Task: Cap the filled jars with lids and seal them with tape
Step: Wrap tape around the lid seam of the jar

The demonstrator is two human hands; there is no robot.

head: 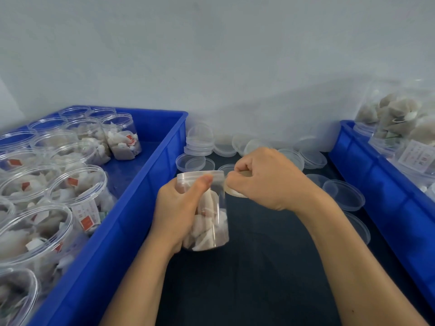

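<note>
Left hand (181, 208): wrapped round a clear filled jar (208, 222), thumb lying up its front with the tip pressed against the side of the clear lid (200, 177) seated on top. Jar held upright with a slight tilt, over the dark table (259, 267), about midway between its left and right sides, base seemingly just off the surface. White sachets packed inside.

Right hand (266, 180): fingers curled into a fist just right of the lid, gripping a roll of tape (235, 191), only its pale lower rim showing beneath the fingers. Hard to tell whether a strip of tape already reaches the lid.

Toward the far edge of the table, against the wall: loose spare lids (200, 147), some stacked, some lying singly, more spread to the right near the right-hand bin.

Along the left edge: a blue bin (131, 222) crowded with open jars (70, 184) holding sachets, none capped as far as can be seen.

Along the right edge: a second blue bin (388, 198) holding a clear bag of sachets (400, 114) and further jars, partly cut off by the frame.
</note>
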